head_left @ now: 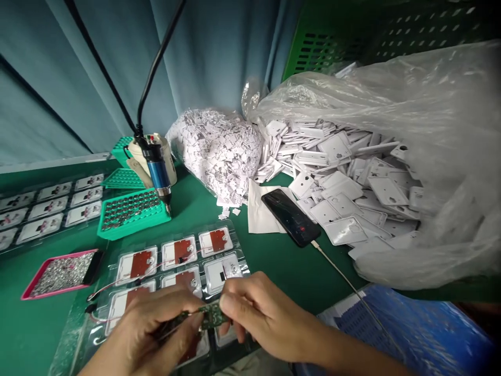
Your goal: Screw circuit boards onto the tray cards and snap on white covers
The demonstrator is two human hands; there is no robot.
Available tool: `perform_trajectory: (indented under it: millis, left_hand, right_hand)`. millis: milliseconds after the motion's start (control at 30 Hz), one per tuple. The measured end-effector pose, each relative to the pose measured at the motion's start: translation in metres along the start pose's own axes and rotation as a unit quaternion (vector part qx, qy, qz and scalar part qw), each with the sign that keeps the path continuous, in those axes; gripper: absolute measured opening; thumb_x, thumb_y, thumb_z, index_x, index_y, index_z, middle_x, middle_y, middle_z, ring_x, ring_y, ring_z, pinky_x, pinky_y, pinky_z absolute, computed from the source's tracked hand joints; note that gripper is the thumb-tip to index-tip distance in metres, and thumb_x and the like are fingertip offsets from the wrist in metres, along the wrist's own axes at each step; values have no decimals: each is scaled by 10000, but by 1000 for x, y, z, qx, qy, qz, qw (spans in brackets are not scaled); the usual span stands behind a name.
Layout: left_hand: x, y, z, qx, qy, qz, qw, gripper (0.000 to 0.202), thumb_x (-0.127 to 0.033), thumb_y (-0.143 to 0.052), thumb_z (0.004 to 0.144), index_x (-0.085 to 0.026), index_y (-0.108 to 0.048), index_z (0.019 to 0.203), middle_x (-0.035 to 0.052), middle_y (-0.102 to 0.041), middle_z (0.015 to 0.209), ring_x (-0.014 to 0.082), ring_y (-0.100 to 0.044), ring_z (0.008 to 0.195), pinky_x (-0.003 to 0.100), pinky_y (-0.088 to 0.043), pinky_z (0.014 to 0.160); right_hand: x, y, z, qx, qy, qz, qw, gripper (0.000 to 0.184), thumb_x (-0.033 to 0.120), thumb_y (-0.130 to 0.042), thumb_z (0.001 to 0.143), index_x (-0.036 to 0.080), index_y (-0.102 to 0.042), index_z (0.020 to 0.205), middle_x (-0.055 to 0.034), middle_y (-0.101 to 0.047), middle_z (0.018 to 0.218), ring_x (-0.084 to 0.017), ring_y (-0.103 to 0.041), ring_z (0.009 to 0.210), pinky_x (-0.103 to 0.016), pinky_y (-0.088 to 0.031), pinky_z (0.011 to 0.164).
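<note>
My left hand (156, 324) and my right hand (258, 308) meet at the bottom centre, both pinched on a small green circuit board (211, 315) held between them. They hover just above a clear plastic tray (242, 263) whose pockets hold white square cases, several with brown inserts (141, 263). Thin red wires run across the tray's left part.
A blue powered screwdriver (158, 175) hangs on a black cable over a green tray of small parts (131, 211). A pink tray of screws (58, 274) lies at left. A black phone (290, 216) with its cable, piled white cases (344, 172) in a plastic bag and a blue crate (410, 334) sit right.
</note>
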State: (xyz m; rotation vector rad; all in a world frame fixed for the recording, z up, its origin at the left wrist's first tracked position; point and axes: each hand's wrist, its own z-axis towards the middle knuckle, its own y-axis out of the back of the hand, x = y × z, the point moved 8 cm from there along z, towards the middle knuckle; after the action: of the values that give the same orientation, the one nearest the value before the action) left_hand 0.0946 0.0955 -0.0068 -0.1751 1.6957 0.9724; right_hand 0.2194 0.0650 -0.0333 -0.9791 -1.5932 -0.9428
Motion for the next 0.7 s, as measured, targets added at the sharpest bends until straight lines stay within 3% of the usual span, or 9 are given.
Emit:
perform_trajectory:
  millis: [100, 267, 333, 433, 500, 567, 700]
  left_hand:
    - [-31, -2, -3, -10, -138, 99, 985, 221, -147, -449, 930, -232, -640, 1001, 1, -659, 797, 105, -641, 698, 181, -495, 615]
    - [-50, -16, -20, 2, -228, 206, 951, 233, -102, -413, 952, -154, -640, 954, 33, -636, 731, 127, -603, 570, 237, -432, 486]
    - [-44, -18, -21, 0, -217, 213, 953, 211, -145, -432, 968, -149, -620, 1064, 38, -655, 764, 143, -620, 595, 248, -448, 502]
    - [-21, -15, -15, 1, -132, 171, 976, 277, -190, -472, 968, -217, -539, 1236, 24, -696, 916, 153, -674, 764, 245, -512, 646]
    - [-3, -14, -9, 9, -66, 166, 984, 247, -201, -475, 968, -251, -552, 1198, 10, -698, 961, 154, -677, 824, 251, -515, 706]
    - [10, -11, -2, 3, -21, 206, 978, 187, -200, -454, 972, -223, -588, 1100, 24, -691, 909, 161, -667, 765, 256, -501, 662]
    - [16, -7, 11, -21, -24, 289, 957, 196, -141, -412, 958, -175, -602, 994, 43, -668, 802, 147, -636, 661, 233, -469, 588]
  right_hand:
    - [4, 8, -7, 11, 2, -99, 995, 401, 453, -476, 955, 154, -545, 697, 23, -562, 622, -62, -495, 573, -183, -352, 539]
    - [-4, 2, -21, 77, -10, -98, 992, 240, 412, -624, 870, 178, -677, 877, 12, -608, 746, -79, -503, 626, -187, -350, 518]
    - [-5, 3, -25, 71, 3, -139, 988, 210, 394, -643, 856, 199, -696, 916, 6, -616, 769, -91, -517, 631, -201, -381, 533]
    - [2, 13, -26, 1, 78, -242, 967, 177, 318, -645, 870, 235, -698, 1017, -18, -651, 923, -117, -586, 757, -225, -465, 650]
    - [9, 21, -24, -63, 147, -326, 932, 185, 288, -631, 888, 235, -686, 1056, -36, -652, 1006, -146, -602, 871, -259, -489, 745]
    - [13, 25, -20, -109, 195, -407, 886, 187, 278, -615, 904, 222, -681, 1069, -52, -655, 1032, -175, -590, 916, -302, -491, 779]
    - [13, 26, -7, -147, 240, -507, 815, 169, 276, -606, 910, 198, -693, 1032, -63, -673, 1039, -198, -564, 881, -344, -485, 761]
